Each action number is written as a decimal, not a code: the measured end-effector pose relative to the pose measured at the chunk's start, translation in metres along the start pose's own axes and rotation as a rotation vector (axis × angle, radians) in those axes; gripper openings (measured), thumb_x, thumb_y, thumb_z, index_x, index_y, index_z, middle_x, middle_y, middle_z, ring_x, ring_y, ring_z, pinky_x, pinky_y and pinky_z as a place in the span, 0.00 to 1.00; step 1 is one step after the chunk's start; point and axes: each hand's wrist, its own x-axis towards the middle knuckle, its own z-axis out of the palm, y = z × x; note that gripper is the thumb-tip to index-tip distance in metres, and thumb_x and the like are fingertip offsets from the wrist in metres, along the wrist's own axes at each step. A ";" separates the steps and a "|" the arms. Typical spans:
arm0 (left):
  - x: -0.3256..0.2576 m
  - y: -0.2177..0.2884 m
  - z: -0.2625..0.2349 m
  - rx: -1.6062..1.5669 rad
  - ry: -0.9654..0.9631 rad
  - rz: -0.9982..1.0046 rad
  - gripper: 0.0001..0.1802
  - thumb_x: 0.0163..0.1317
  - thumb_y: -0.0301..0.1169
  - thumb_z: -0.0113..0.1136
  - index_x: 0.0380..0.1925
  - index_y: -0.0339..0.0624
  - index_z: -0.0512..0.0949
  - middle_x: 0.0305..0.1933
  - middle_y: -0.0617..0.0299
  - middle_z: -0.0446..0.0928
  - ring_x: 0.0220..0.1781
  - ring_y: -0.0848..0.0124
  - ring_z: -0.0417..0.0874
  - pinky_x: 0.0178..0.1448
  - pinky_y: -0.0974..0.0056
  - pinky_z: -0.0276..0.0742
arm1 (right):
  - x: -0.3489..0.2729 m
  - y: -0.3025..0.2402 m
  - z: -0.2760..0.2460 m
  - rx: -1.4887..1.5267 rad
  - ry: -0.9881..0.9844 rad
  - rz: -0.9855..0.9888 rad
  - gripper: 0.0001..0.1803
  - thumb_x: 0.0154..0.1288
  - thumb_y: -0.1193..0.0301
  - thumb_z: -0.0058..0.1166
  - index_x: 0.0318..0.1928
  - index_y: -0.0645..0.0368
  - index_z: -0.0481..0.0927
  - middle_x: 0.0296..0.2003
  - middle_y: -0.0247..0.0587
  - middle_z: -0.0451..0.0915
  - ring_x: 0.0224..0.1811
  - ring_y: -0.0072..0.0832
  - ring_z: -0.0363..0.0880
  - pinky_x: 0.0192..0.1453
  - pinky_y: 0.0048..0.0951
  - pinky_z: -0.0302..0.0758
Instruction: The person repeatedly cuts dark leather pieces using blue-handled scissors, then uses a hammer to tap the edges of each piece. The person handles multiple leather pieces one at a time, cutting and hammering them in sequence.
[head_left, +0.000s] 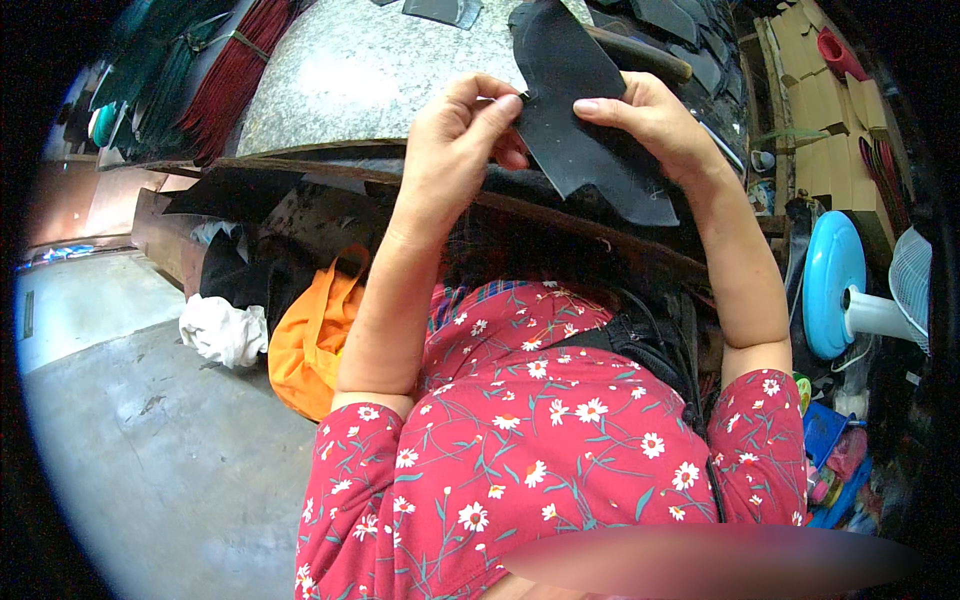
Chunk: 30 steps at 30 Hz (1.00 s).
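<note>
A black shoe-upper-like piece point(585, 125) of flat leather or similar sheet is held up over the near edge of the work table. My right hand point(655, 118) grips its right edge, with the thumb on top and the fingers mostly hidden behind. At its left edge my left hand point(465, 130) is closed in a pinch, thumb against forefinger. A tiny shiny spot shows by that thumb tip; what it is I cannot make out. The piece's lower end hangs past the table edge.
Behind the piece is the pale speckled tabletop point(350, 75), with a wooden handle point(645, 55) and several black cut pieces point(685, 45) to the right. Dark red cords point(235, 70) lie at the far left. An orange bag point(315, 335) and a blue-and-white fan point(835, 285) flank me.
</note>
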 end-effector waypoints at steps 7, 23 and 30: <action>-0.003 0.001 0.000 0.582 0.194 0.459 0.09 0.68 0.27 0.60 0.47 0.38 0.80 0.40 0.59 0.84 0.33 0.76 0.81 0.39 0.70 0.79 | 0.003 -0.003 -0.001 -0.053 0.112 0.085 0.13 0.63 0.63 0.66 0.39 0.61 0.86 0.32 0.34 0.86 0.28 0.18 0.83 0.36 0.21 0.78; -0.006 0.000 -0.001 0.794 0.134 0.425 0.09 0.62 0.23 0.66 0.43 0.35 0.84 0.39 0.60 0.83 0.36 0.76 0.83 0.42 0.71 0.78 | 0.004 -0.001 0.002 -0.134 0.059 0.014 0.15 0.63 0.64 0.66 0.42 0.63 0.86 0.34 0.35 0.87 0.32 0.19 0.83 0.40 0.22 0.80; -0.005 -0.001 -0.006 0.652 0.078 0.304 0.07 0.63 0.23 0.64 0.41 0.33 0.84 0.39 0.62 0.83 0.40 0.77 0.83 0.47 0.72 0.77 | 0.003 -0.001 0.001 -0.139 0.037 0.008 0.15 0.64 0.65 0.66 0.44 0.64 0.86 0.35 0.36 0.87 0.33 0.19 0.84 0.42 0.22 0.80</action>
